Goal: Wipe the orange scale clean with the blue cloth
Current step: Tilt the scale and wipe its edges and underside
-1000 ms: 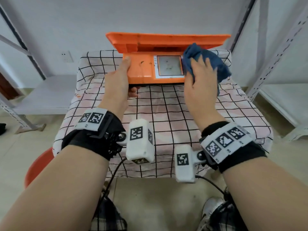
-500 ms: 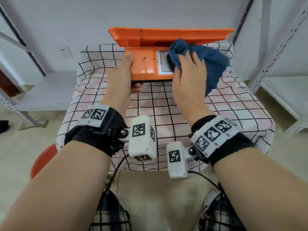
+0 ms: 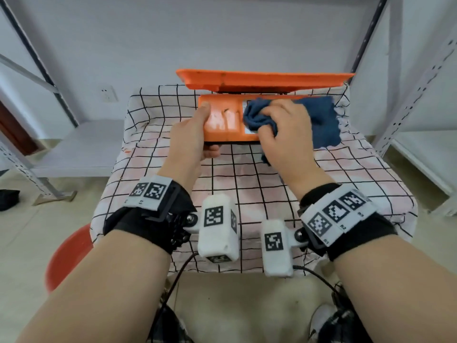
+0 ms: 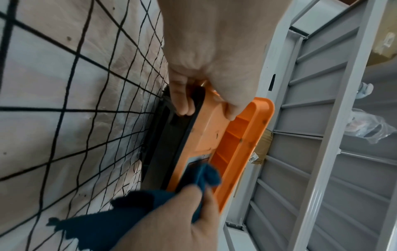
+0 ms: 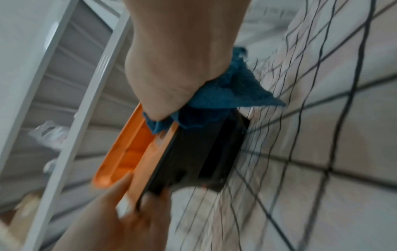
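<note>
The orange scale stands at the far middle of the checked tablecloth, its orange platform above the front panel. My left hand grips the scale's left front corner, thumb on the orange face and fingers curled under the black base. My right hand holds the bunched blue cloth and presses it on the display, which is almost wholly hidden. The rest of the cloth trails to the right. The left wrist view shows the cloth on the panel; the right wrist view is blurred, with the cloth under my palm.
The small table carries a pink and white tablecloth with black grid lines. Grey metal shelving posts stand at the left and right. A red stool sits low at the left. White wall behind.
My right hand has carried the blue cloth leftward across the front panel, from its right end onto the display, and bunched it tighter. The left hand keeps its hold on the corner.
</note>
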`<state>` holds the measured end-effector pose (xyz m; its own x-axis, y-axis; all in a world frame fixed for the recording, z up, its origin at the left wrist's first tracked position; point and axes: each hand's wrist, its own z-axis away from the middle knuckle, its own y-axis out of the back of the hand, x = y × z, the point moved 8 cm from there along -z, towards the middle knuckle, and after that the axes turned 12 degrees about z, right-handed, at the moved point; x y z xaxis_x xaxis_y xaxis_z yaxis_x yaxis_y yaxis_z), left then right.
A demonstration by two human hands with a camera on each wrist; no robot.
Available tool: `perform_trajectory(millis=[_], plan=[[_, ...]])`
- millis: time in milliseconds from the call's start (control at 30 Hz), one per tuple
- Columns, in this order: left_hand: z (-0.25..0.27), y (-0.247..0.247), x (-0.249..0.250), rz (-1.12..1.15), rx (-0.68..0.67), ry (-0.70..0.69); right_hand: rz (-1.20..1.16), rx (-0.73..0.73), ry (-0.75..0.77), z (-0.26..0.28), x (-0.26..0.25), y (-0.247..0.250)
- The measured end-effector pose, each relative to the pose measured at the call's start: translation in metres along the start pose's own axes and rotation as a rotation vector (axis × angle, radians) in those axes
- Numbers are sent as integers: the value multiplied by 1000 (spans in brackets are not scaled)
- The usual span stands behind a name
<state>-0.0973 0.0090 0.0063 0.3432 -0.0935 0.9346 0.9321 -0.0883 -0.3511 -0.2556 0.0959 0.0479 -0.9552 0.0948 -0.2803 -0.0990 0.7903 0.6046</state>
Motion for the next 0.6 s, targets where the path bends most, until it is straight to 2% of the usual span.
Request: perform_trajectory(millis=[67,133,267,367,500,600], plan=[[0,4,-1,15,13,14,-45,-56,133,3,-17,-3],[1,5,-1,18,10,21,0,-73,185,2,-8,0],[5,1,0,14,-7,12,42,61,31,3,45,23],[7,-3,-2,19,-6,15,52,111,-46,6,44,24],[9,-5,-1,19,19,2,44,-5,135,6,-19,-3],[8,0,-2,28,35,18,90,-59,229,6,-19,-4]])
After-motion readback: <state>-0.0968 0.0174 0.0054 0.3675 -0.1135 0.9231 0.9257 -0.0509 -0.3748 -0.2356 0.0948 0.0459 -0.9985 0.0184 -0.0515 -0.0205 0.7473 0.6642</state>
